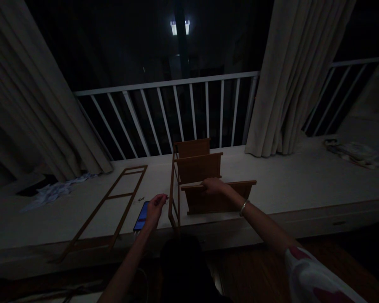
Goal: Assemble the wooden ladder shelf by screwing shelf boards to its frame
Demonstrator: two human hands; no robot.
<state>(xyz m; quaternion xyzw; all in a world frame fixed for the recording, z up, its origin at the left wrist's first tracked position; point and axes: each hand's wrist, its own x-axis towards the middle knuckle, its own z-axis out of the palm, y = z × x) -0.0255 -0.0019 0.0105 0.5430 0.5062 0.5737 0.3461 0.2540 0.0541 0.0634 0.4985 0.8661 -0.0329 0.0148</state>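
Observation:
A partly built wooden rack stands on a long pale ledge in a dark room. Its upright side frame carries three wooden boards. My right hand grips the top edge of the nearest board, fingers curled over it; a bracelet sits on the wrist. My left hand hovers just left of the side frame, fingers pinched together on something too small to make out. Beneath that hand a phone lies with its screen lit.
A second ladder-like wooden side frame lies flat on the ledge to the left. Crumpled paper or plastic lies far left, more clutter far right. Small screws lie near the phone. Curtains and a white railing stand behind.

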